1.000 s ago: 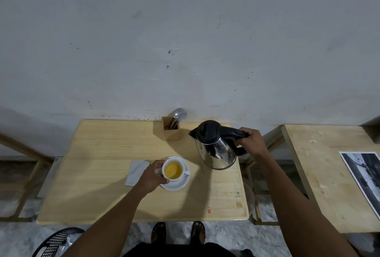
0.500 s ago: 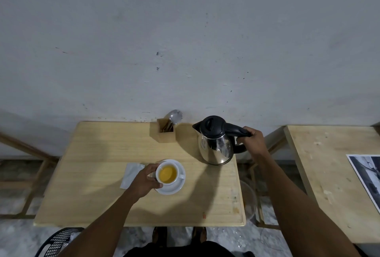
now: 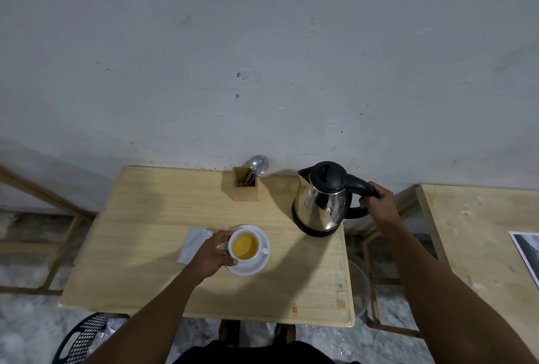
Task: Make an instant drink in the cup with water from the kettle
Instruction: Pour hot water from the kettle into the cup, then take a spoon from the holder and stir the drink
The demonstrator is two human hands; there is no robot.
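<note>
A white cup (image 3: 245, 246) holding yellow-orange liquid sits on a white saucer (image 3: 256, 265) near the middle of the wooden table (image 3: 140, 241). My left hand (image 3: 212, 253) wraps around the cup's left side. A steel kettle (image 3: 322, 203) with a black lid and handle stands upright on the table's back right part. My right hand (image 3: 377, 206) grips the kettle's black handle from the right. A flat white sachet (image 3: 194, 244) lies on the table just left of the cup, partly under my left hand.
A small wooden holder (image 3: 245, 188) with several metal spoons stands at the back of the table against the grey wall. A second wooden table (image 3: 478, 241) with a printed photo is on the right. A black basket (image 3: 84, 337) is on the floor at lower left.
The kettle has gone from tilted and lifted near the cup to standing upright on the table, farther right. My left hand has stayed on the cup.
</note>
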